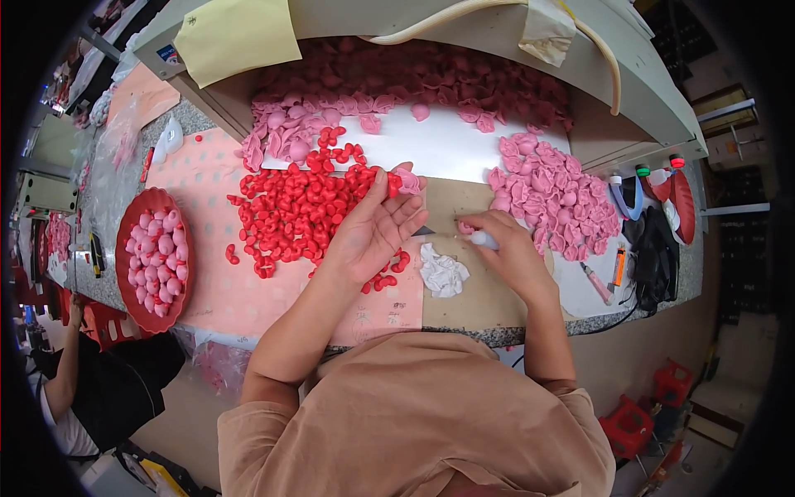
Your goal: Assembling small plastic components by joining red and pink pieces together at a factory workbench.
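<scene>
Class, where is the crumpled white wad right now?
In the head view, the crumpled white wad lies near the middle, on the brown sheet, just left of the right hand.

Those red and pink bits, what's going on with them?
The person's left hand, palm up, holds a pink piece at its fingertips, with a red piece right by it. The right hand, a little apart, holds what looks like a pale bottle. A red heap lies around the left hand, and a pink heap beyond the right. At far left, a red bowl holds pink pieces with red on them.
</scene>
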Available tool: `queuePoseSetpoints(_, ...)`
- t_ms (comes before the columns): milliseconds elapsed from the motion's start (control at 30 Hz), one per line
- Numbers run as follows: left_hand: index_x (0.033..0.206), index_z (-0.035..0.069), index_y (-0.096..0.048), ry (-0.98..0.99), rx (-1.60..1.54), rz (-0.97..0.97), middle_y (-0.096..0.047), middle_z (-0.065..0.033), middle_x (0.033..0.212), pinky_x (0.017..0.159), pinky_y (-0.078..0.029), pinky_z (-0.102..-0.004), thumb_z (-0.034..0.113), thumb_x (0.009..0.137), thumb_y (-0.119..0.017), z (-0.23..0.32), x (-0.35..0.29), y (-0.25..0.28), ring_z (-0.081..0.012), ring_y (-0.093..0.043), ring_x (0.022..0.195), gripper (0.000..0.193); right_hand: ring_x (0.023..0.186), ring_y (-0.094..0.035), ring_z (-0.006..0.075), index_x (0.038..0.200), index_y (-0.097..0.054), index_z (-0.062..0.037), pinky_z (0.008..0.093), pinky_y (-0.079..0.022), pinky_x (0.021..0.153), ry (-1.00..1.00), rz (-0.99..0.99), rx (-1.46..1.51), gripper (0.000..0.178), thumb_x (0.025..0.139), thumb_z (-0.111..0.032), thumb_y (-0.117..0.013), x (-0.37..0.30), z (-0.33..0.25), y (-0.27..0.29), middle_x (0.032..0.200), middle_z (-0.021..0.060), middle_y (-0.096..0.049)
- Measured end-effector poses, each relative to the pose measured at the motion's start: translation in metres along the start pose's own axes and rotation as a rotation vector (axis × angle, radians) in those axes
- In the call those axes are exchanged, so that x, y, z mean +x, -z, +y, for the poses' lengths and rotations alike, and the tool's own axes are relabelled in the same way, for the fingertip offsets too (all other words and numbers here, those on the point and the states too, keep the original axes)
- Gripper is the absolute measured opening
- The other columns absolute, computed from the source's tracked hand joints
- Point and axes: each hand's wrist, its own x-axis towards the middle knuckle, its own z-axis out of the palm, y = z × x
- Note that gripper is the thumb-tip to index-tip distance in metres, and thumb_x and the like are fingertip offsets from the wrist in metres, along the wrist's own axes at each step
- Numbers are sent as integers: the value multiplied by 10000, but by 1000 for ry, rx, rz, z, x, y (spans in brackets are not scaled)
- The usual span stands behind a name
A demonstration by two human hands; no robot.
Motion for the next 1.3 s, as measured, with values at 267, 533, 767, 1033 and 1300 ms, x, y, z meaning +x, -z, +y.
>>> queuePoseSetpoints(267,1266,79,-471,-10,16,5,-591,-76,1041,828,-512,-317,357,936,-488,0,2,1,-125,-588,858,432,806,-590,91,993,-608,10,233,-464,741,-366,-74,447,208,850,-138,-641,21,18,-13,860,54,-651)
queuePoseSetpoints(533,1231,74,-501,-11,-18,42,-616,-74,1022,819,-516,-327,331,937,-494,-1,2,3,-137,-609,853,390,916,-587,197,1019,-602,16,291,-450,814,-186,150,56,271,787,-100,-682,22,6,-17,980,98,-602)
queuePoseSetpoints(767,1191,73,-525,8,-40,35,-625,-68,992,808,-517,-334,317,935,-504,-1,2,3,-144,-615,849,355,938,-575,273,1020,-613,3,319,-445,831,-199,105,25,287,763,-95,-694,24,1,-14,1012,124,-584)
queuePoseSetpoints(1033,1213,91,-520,54,55,68,-619,-29,995,796,-507,-325,326,935,-503,-9,3,3,-113,-593,835,365,853,-580,182,1015,-624,2,272,-450,758,-187,206,112,252,777,-64,-672,22,12,-17,939,86,-588)
queuePoseSetpoints(1300,1258,91,-501,-2,210,-23,-604,-10,1026,787,-501,-303,293,942,-497,-21,0,6,-89,-565,849,375,782,-525,94,1048,-625,-4,209,-432,693,-65,279,551,294,758,1,-676,27,-20,-24,961,41,-547)
